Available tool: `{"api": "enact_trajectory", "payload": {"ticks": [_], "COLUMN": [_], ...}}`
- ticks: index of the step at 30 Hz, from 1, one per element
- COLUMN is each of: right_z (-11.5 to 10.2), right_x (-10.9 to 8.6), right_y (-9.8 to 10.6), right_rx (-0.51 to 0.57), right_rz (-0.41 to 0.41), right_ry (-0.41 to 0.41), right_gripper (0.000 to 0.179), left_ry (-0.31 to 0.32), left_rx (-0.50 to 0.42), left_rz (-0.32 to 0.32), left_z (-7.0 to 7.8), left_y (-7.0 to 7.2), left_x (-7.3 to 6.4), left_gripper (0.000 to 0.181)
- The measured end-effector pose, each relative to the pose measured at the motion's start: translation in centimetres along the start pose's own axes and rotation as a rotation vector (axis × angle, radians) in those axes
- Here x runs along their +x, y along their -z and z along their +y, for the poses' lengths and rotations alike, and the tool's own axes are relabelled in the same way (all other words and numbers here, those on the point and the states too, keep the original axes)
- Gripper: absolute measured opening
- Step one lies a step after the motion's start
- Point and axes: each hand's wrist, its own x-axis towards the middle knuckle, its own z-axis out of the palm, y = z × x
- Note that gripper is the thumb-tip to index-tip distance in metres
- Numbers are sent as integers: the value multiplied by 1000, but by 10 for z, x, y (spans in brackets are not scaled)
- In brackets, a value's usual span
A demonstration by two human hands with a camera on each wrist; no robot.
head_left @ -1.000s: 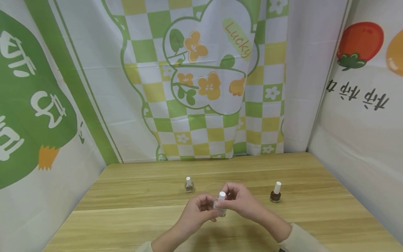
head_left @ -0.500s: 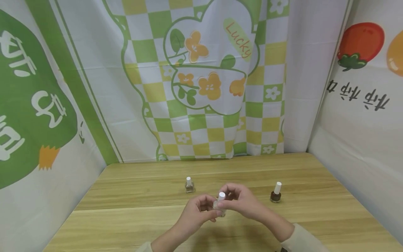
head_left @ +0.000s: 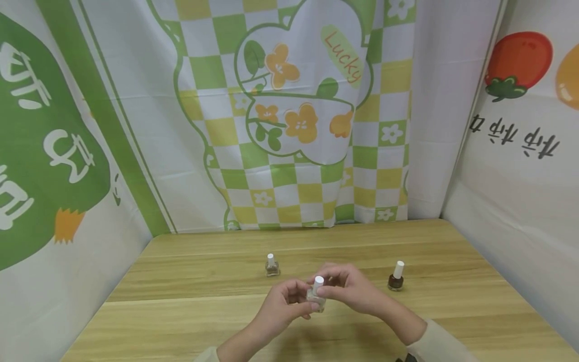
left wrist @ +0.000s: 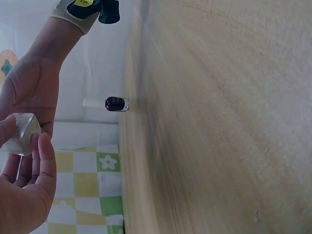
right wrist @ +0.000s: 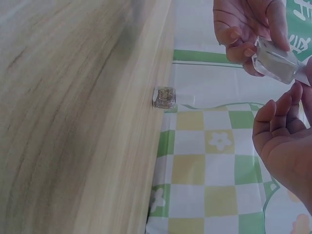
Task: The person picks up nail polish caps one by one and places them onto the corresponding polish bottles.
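Observation:
Above the wooden table, my left hand (head_left: 282, 305) holds a small nail polish bottle (head_left: 316, 300) by its clear glass body, thumb on the near side. The bottle stands nearly upright, its white cap (head_left: 318, 282) on top. My right hand (head_left: 353, 290) pinches the cap low down between thumb and fingers. In the right wrist view, the bottle's square glass body (right wrist: 275, 62) looks pale or colourless, with the cap end between my right fingertips. From the left wrist, the bottle's base (left wrist: 23, 135) faces the camera, and the cap is hidden.
On the wooden table (head_left: 190, 281), a glittery nail polish bottle (head_left: 272, 268) with a white cap stands behind my left hand. A dark nail polish bottle (head_left: 396, 279) with a taller white cap stands to the right. Printed cloth curtains (head_left: 289, 191) surround the table.
My right fingers have shifted around the cap, thumb slightly to the right and fingertips farther left behind it. My left hand and the bottle stay almost where they were.

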Motion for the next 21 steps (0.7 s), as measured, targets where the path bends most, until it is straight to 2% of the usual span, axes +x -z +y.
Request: {"api": "enact_trajectory", "payload": {"ticks": [4, 11, 21], "right_z": [1, 3, -2], "right_x": [-1, -1, 0], "right_y": [-1, -3, -9], "right_rx": [-22, -123, -135], "right_rz": [26, 91, 172], "right_ry": [-23, -72, -207], "right_gripper": [16, 6, 19], "left_ry": [4, 4, 2], "left_rx": [2, 17, 31], "left_rz": [-3, -3, -1], "left_z": [1, 1, -2], "left_y": [-1, -1, -3], "left_x": [0, 1, 2], "left_gripper": [27, 27, 26]}}
